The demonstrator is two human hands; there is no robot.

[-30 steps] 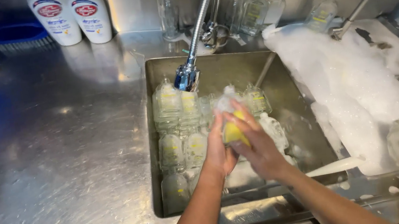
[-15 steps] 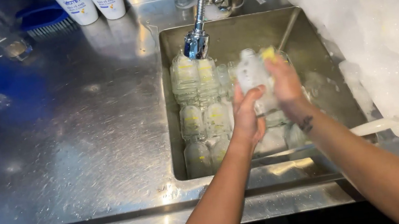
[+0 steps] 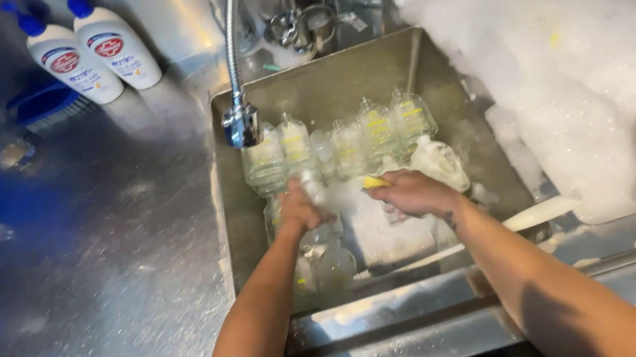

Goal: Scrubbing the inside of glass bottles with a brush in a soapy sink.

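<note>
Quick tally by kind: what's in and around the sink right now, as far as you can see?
White pump soap bottles with blue tops, back of counter: 2
Upright clear glass bottles in a row in the steel sink: about 5, others lie blurred beneath
Yellow sponge, under the right hand: 1
Spray faucet head: 1
Total: about 9

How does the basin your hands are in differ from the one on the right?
The steel sink where the left hand and right hand work shows bare walls and a row of clear glasses; the right basin is buried in white foam, its contents hidden. The hands' sink sits under the faucet; the foam basin does not. Both are sunk in one steel counter.
</note>
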